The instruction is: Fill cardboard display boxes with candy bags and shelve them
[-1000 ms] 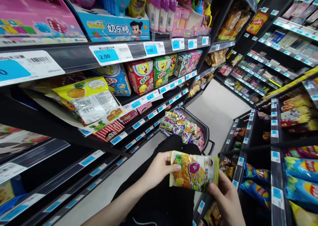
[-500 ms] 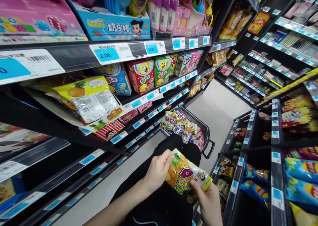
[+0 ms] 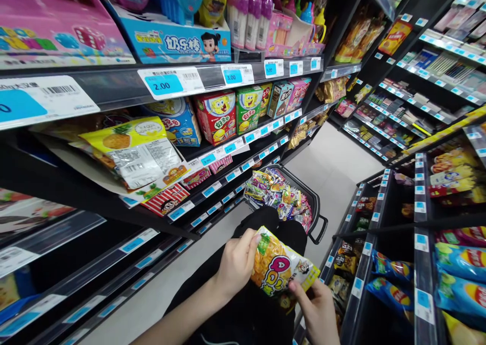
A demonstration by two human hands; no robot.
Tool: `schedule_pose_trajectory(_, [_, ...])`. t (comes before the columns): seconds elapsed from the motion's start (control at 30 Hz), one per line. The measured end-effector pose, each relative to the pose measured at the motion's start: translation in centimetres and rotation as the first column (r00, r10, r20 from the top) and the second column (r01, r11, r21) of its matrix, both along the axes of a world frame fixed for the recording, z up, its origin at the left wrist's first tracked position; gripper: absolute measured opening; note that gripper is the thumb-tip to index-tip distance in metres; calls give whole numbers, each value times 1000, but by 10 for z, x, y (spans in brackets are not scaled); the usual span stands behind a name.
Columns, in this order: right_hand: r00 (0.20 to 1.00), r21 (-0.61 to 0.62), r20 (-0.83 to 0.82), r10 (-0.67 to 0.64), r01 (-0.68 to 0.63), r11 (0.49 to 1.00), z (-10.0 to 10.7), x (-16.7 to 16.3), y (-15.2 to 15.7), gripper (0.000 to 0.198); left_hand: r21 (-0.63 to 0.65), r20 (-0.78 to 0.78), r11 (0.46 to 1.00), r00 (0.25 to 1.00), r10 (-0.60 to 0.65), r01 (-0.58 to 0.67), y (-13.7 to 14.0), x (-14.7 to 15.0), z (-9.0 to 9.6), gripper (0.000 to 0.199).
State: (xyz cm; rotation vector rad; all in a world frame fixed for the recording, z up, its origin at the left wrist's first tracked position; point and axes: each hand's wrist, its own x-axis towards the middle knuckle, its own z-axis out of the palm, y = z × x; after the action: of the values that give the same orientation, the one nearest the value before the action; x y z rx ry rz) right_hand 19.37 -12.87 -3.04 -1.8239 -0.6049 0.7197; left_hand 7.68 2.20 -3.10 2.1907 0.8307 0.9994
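Between my two hands, above my lap, is a yellow and white candy bag (image 3: pixel 279 269) with pink "QQ" lettering. My left hand (image 3: pixel 238 259) pinches its upper left corner, thumb on the front. Gripping the lower right edge is my right hand (image 3: pixel 315 307), its thumb also on the front and the other fingers behind the bag. Beyond my knees stands a black shopping basket (image 3: pixel 318 203) piled with small colourful candy packets (image 3: pixel 279 190). On the left shelf, a yellow pineapple candy bag (image 3: pixel 132 150) lies on top of others in an open display carton.
Shelves with price tags (image 3: pixel 170 82) run along my left, holding snack boxes (image 3: pixel 216 115). To the right, black bins hold chip bags (image 3: pixel 461 261). A pale floor aisle (image 3: pixel 322 153) leads between them to more shelves.
The candy bag and both hands have shifted very slightly left, and the bag has tilted a little. Both hands keep their hold. The shelves and basket look the same.
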Motion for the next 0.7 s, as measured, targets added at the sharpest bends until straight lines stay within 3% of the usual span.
schedule_pose_trajectory(0.07, [996,-21,63,66,-65,998,-2,3,-1,35,9,23,1000,1000,-9,9,1,2,1,28])
schedule_pose_trajectory(0.17, [955,-40,294,37,-26,999,-2,3,-5,39,-10,62,1000,998,-14,15,4,1,2,30])
schedule_pose_trajectory(0.27, [813,26,582,29,-54,998,5,6,-10,40,-97,134,991,988,-75,89,12,-5,2,35])
schedule_pose_trajectory(0.37, [645,132,763,40,-216,967,19,16,-12,15,-128,250,944,931,-266,304,22,-16,1,39])
schedule_pose_trajectory(0.43, [531,145,846,41,-304,942,28,22,-12,27,-63,341,910,865,-367,411,25,-24,3,31])
schedule_pose_trajectory(0.5, [426,125,904,39,-350,928,33,24,-13,42,54,382,903,827,-412,425,25,-33,5,23])
schedule_pose_trajectory(0.63, [264,100,964,-12,-321,942,34,19,-18,47,182,219,927,906,-362,327,19,-50,11,20])
schedule_pose_trajectory(0.7, [230,96,973,-26,-301,949,33,18,-19,47,238,162,915,916,-368,325,19,-54,15,20])
